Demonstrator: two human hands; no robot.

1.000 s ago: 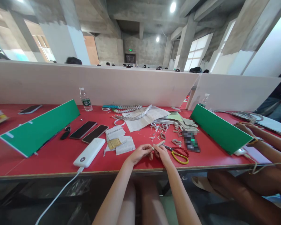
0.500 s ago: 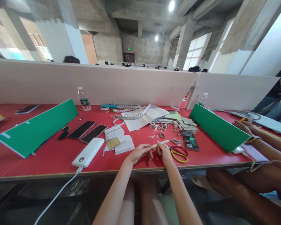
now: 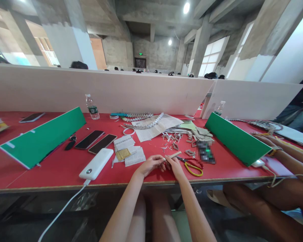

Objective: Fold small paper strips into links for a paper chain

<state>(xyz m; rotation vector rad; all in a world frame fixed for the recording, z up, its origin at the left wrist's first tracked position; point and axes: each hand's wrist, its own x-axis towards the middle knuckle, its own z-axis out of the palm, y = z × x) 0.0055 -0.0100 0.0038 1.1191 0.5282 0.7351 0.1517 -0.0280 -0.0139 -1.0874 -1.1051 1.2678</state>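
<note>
Both bare forearms reached forward, converging. Left hand [image 3: 151, 164] and right hand [image 3: 175, 166] met fingertip to fingertip, fingers curled in pinch, wrists low, palms turned inward.

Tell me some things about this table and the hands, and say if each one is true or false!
1. Both hands pinch one paper strip. True.
2. The scissors lie left of the left hand. False: they lie just right of the right hand.
3. The white power bank has a cable plugged in. True.
4. The table is blue. False: it is red.
5. The water bottle lies on its side. False: it stands upright.
</note>
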